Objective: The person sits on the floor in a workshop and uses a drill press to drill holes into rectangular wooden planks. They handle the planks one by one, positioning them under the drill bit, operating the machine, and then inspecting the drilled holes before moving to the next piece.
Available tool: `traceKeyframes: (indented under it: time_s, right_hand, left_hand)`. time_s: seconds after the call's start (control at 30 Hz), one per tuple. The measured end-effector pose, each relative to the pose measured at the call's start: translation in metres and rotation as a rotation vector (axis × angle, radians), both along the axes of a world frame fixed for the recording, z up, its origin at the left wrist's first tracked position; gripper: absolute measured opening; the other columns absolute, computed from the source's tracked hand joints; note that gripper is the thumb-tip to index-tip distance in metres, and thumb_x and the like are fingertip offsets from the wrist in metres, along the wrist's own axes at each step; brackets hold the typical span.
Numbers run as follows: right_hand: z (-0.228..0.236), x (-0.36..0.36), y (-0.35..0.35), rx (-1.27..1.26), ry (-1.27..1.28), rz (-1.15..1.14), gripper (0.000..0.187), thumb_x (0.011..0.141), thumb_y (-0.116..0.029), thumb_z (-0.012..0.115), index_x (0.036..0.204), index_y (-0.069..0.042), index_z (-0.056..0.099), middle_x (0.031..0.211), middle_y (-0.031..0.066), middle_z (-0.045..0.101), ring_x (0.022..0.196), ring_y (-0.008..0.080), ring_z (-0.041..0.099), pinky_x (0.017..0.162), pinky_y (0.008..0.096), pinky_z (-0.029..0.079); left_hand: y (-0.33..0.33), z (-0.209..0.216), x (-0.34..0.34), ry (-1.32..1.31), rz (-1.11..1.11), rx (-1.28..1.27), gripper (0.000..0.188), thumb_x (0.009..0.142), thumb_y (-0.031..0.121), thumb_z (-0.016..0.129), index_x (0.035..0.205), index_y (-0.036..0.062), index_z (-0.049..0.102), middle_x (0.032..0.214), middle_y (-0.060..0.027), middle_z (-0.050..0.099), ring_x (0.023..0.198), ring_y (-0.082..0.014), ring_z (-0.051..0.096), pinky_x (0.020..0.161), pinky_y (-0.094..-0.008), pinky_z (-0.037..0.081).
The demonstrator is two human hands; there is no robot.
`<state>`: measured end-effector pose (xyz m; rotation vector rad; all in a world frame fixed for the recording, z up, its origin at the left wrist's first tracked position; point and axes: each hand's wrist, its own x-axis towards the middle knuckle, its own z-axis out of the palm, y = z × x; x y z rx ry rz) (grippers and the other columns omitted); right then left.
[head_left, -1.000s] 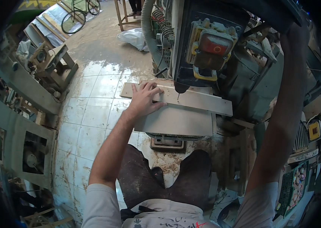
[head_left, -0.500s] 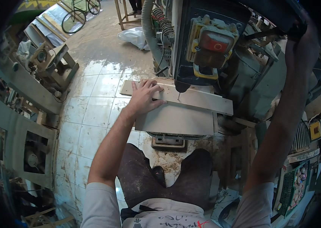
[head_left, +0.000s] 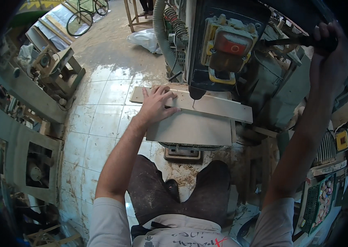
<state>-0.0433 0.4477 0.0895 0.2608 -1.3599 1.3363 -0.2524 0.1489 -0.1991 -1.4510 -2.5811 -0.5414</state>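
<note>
A narrow wooden plank [head_left: 219, 109] lies across a wider pale board [head_left: 190, 129] on the table of a drill press [head_left: 200, 68]. My left hand [head_left: 156, 105] grips the plank left of the bit, fingers over its top and far edge, thumb along the near side. The thin drill bit [head_left: 193, 103] points down at the plank's middle; whether its tip is in the wood, I cannot tell. High on the right, my right hand [head_left: 333, 53] is closed round the black knob of the machine's feed lever [head_left: 291, 41].
A yellow-framed switch box with a red cover [head_left: 232, 44] is on the drill press front. A grey ribbed hose [head_left: 159, 31] runs behind it. Grey machines [head_left: 22, 152] line the left; a green crate [head_left: 316, 203] stands at lower right. Sawdust lies on the tiled floor [head_left: 100, 117].
My right hand and the lever's knob have shifted slightly, and more of the lever and my curled fingers shows. The left hand and the plank stay in place.
</note>
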Motion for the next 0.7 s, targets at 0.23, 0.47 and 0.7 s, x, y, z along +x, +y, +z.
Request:
traceKeyframes:
  time_s: [0.23,0.47,0.7]
  right_hand:
    - [-0.064,0.043,-0.056,0.021,0.009,0.115,0.028,0.098,-0.023,0.042,0.082,-0.002,0.051,0.077,0.0112,0.054,0.08,0.0267,0.055,0.085,0.0459,0.045]
    - [-0.14,0.063,-0.091,0.017,0.102,0.006,0.032,0.098,-0.024,0.036,0.073,-0.005,0.042,0.078,0.0154,0.056,0.093,0.0359,0.058,0.098,0.0551,0.04]
    - [-0.183,0.062,-0.101,-0.009,0.167,-0.047,0.033,0.095,-0.023,0.039,0.065,-0.007,0.039,0.071,0.0128,0.053,0.082,0.0313,0.057,0.094,0.0536,0.041]
  left_hand:
    - [0.001,0.002,0.0,-0.023,-0.018,0.004,0.048,0.076,0.046,0.072,0.111,0.016,0.061,0.117,-0.0082,0.051,0.125,-0.0286,0.041,0.099,-0.0693,0.023]
    - [-0.001,-0.003,0.0,-0.015,-0.012,0.005,0.047,0.076,0.046,0.072,0.112,0.0167,0.061,0.12,-0.0078,0.05,0.125,-0.0288,0.04,0.099,-0.0722,0.02]
    - [0.0,0.0,-0.001,-0.025,-0.022,0.005,0.046,0.077,0.045,0.072,0.112,0.017,0.061,0.119,-0.0077,0.051,0.124,-0.0288,0.04,0.099,-0.0722,0.02]
